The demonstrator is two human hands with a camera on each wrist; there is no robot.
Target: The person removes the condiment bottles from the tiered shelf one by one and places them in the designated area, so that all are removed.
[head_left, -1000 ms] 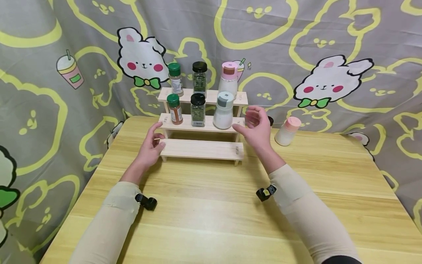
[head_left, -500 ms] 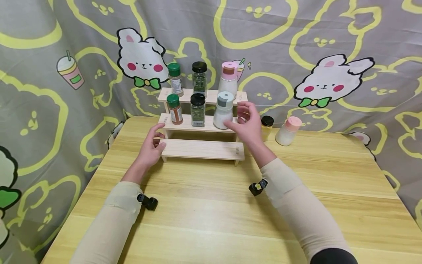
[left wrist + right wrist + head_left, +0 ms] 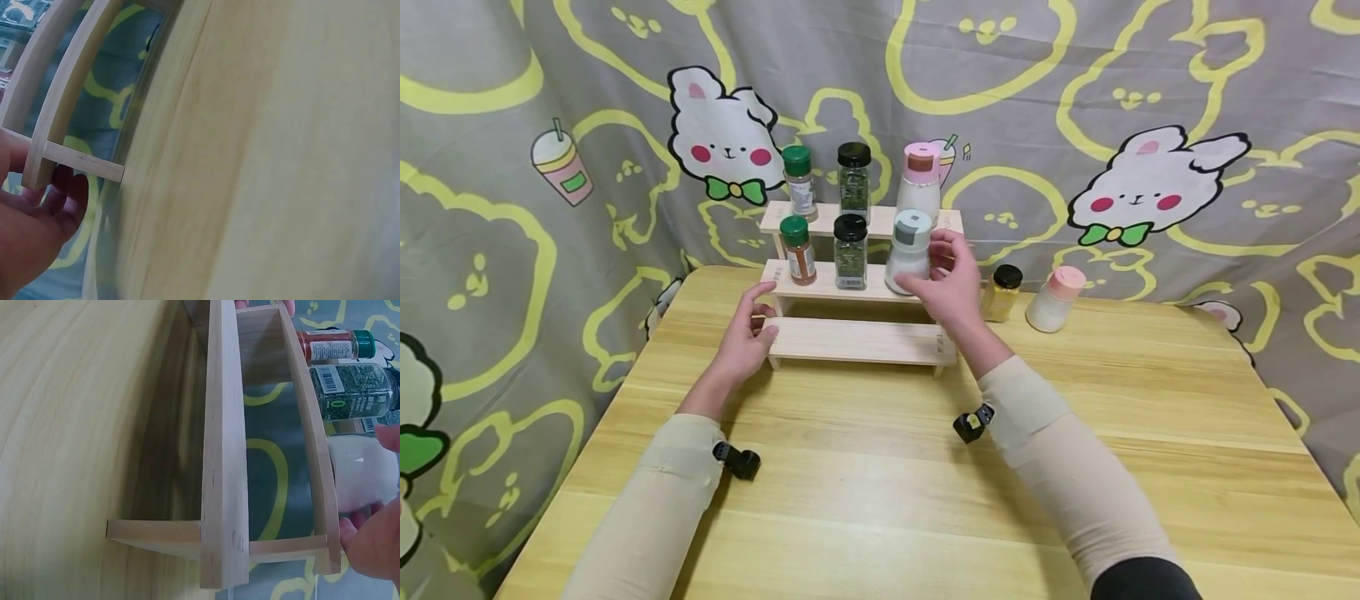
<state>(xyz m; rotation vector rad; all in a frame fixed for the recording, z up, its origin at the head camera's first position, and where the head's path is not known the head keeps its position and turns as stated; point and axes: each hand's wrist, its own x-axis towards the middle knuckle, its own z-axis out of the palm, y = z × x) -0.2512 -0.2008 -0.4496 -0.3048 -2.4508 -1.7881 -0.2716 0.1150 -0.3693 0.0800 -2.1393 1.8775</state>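
Observation:
A three-tier wooden spice rack [image 3: 859,340] stands on the table. My left hand [image 3: 741,343] grips its left end, thumb on the lowest shelf; the left wrist view shows the fingers [image 3: 74,200] curled beside the shelf end. My right hand [image 3: 953,285] is around a white-filled shaker with a grey cap [image 3: 910,254] at the right of the middle shelf, thumb across its front and fingers at its far side. Left of that shaker on the same shelf are a black-capped jar of green herbs [image 3: 851,257] and a green-capped spice bottle [image 3: 801,257].
The top shelf bears another green-capped bottle [image 3: 801,190], a black-capped herb jar [image 3: 854,187] and a pink-capped shaker [image 3: 920,187]. Right of the rack stand a black-capped jar of yellow spice [image 3: 1002,298] and a pink-capped shaker of white contents [image 3: 1054,304]. A patterned curtain [image 3: 1000,75] hangs behind.
My right hand has moved left from the rack's right side to the grey-capped shaker, uncovering the yellow spice jar behind it. My left hand keeps its place.

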